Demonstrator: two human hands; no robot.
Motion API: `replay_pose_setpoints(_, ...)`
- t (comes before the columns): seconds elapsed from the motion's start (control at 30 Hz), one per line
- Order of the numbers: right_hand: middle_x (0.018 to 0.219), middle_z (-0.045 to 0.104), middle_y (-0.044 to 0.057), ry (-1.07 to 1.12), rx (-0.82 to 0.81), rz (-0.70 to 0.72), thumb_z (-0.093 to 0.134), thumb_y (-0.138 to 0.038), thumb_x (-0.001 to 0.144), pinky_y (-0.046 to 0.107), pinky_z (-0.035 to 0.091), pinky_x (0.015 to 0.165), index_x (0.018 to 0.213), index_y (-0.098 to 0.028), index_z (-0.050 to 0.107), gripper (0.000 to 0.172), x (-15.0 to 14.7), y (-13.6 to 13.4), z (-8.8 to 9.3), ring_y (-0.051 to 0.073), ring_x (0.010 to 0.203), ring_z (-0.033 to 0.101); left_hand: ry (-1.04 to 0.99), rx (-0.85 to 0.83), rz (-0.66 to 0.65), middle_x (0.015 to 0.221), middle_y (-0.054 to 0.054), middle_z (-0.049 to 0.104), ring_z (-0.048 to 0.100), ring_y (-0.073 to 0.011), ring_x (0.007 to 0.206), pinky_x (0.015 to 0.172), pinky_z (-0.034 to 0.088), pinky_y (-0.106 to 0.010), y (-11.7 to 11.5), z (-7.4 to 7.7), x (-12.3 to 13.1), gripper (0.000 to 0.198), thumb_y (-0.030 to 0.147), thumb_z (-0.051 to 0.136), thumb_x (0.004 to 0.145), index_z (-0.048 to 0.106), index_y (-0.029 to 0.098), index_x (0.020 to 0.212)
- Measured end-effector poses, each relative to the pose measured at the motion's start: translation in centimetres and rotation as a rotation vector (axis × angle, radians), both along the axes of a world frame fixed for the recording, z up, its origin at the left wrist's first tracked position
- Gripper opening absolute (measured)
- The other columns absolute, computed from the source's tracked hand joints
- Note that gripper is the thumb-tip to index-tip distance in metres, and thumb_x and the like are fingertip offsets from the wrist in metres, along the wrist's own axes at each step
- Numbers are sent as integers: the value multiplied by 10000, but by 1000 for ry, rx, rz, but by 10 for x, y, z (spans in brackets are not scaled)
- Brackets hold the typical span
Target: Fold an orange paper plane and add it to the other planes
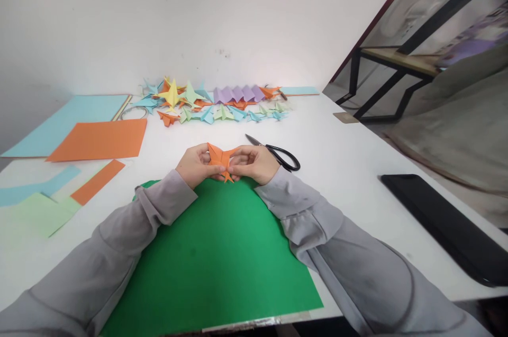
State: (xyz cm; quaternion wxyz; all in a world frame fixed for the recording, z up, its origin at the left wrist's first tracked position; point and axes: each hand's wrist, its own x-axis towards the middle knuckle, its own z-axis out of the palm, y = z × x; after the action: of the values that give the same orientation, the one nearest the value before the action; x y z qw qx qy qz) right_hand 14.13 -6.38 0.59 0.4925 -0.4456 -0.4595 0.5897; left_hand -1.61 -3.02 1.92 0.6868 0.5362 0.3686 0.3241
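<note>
Between my two hands is a folded orange paper figure [219,157], with pointed wing-like corners at the top and a small forked tail at the bottom. My left hand [199,165] pinches it from the left side, thumb near its narrow middle. From the right, my right hand [256,163] grips the same figure, thumb and fingertips meeting close to the other thumb. Both hands hover over the far edge of a green sheet [214,252]. Scissors with black handles [283,157] lie just behind my right hand, partly hidden by it.
Along the wall stand several folded paper figures [172,94] and a pleated purple paper [238,94]. At left lie a blue sheet [79,109], an orange sheet [99,140], an orange strip [98,182] and a pale green piece [43,212]. A long black object [444,226] rests at right.
</note>
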Motion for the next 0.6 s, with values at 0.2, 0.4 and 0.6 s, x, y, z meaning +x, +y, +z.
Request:
replay_pose_setpoints(0.2, 473, 625, -37, -3, 24, -42, 794, -137, 378, 202, 490, 392, 672, -123, 592, 357, -1, 0, 1, 100, 387, 574, -2, 40, -25, 710, -51, 696, 650, -157, 570, 453, 531, -230, 3, -4, -1, 470, 84, 793, 431, 595, 87, 857)
replay_pose_setpoints(0.4, 482, 627, -27, -30, 39, -31, 773, -129, 404, 204, 479, 389, 659, -123, 598, 309, -1, 0, 0, 106, 395, 580, 10, 50, -10, 708, -46, 689, 645, -152, 575, 459, 531, -236, 4, -4, -1, 471, 77, 784, 434, 589, 81, 863)
replay_pose_setpoints(0.6, 488, 628, -31, -41, 42, -75, 752, -142, 438, 202, 465, 363, 656, -121, 588, 274, -1, 2, -2, 100, 363, 566, 21, 53, -10, 653, -21, 675, 617, -120, 517, 435, 515, -213, 4, -3, -1, 437, 92, 793, 434, 582, 89, 816)
